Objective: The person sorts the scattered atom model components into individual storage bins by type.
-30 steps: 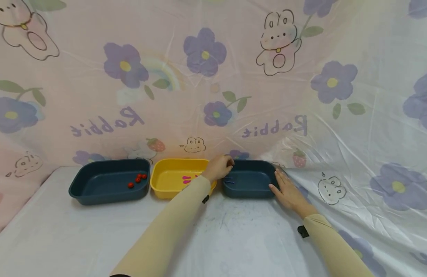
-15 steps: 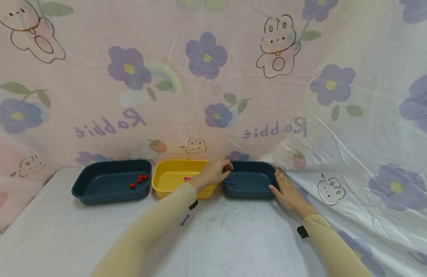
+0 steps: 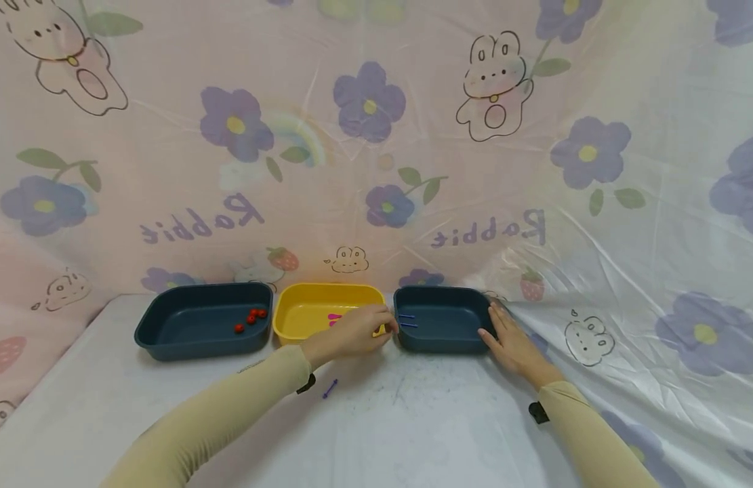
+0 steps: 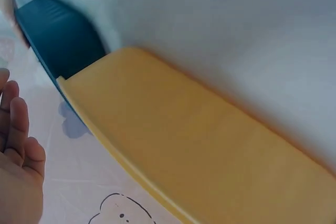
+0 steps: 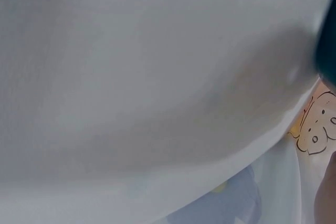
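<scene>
My left hand (image 3: 358,331) hovers over the front right of the yellow tray (image 3: 282,332), its fingers loosely bent. The left wrist view shows this hand (image 4: 21,166) with nothing in its fingers. Pink pieces (image 3: 334,317) lie in the yellow tray, partly hidden by the hand. My right hand (image 3: 515,349) rests with straight fingers along the right end of a dark blue tray (image 3: 449,344). Two thin blue-purple sticks (image 3: 408,325) lie at that tray's left end. On the table in front of the yellow tray is a small purple stick with wider ends (image 3: 330,388).
Another dark blue tray (image 3: 199,349) stands at the left, holding several small red round pieces (image 3: 251,318) near its right end. The three trays stand in a row along a patterned curtain (image 3: 315,203). White cloth (image 3: 449,420) covers the table.
My left hand has drawn back leftward from the right tray's left rim to over the yellow tray. The purple stick on the table has come into sight. My right hand stays put.
</scene>
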`<state>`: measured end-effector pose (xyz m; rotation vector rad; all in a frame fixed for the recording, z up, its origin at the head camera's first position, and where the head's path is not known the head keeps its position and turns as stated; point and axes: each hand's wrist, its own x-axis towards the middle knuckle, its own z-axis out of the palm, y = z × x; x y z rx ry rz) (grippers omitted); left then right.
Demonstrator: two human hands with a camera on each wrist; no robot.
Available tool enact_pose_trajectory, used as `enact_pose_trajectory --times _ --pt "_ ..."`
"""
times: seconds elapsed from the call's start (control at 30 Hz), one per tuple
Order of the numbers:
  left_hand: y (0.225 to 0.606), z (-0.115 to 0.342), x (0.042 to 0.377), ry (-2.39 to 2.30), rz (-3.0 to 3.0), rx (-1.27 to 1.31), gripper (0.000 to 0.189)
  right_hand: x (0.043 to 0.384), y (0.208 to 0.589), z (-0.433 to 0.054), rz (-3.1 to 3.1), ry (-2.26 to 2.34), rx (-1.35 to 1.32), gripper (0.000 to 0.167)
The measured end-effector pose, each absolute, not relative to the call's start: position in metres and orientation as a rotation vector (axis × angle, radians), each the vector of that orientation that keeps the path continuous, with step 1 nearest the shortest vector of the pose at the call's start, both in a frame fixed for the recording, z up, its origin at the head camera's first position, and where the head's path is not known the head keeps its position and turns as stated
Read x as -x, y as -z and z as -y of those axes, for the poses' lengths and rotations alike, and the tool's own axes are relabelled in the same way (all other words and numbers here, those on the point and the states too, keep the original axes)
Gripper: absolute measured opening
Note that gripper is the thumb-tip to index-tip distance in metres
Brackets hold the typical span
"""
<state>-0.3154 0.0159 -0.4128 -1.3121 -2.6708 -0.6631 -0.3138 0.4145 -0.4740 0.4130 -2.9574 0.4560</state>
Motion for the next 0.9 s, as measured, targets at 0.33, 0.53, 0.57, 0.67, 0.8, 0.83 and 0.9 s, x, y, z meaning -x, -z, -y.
enact_pose_trajectory --times 0.33,0.53,0.57,0.67,0.8,0.83,0.9 --pt "0.426 0.02 0.29 0.537 2.709 1.388 0.009 0.313 0.475 -0.414 2.929 -0.473 -0.429 0.081" --pt "0.435 0.041 0.276 0.439 2.71 1.436 0.011 0.312 0.472 -0.412 2.95 -0.477 -0.424 0.08" --pt "0.437 0.045 0.274 0.43 2.714 1.435 0.011 0.312 0.473 -0.412 2.94 -0.479 -0.429 0.08" --pt "0.443 0.054 0.269 0.409 2.706 1.44 0.012 0.311 0.474 -0.412 2.917 -0.49 -0.442 0.08" --pt "0.451 0.067 0.262 0.414 2.663 1.446 0.012 0.311 0.474 -0.413 2.922 -0.487 -0.444 0.08" --pt "0.453 0.07 0.261 0.424 2.656 1.444 0.013 0.311 0.474 -0.412 2.927 -0.483 -0.44 0.08" --pt "0.457 0.075 0.257 0.427 2.649 1.437 0.013 0.312 0.473 -0.412 2.94 -0.473 -0.432 0.079"
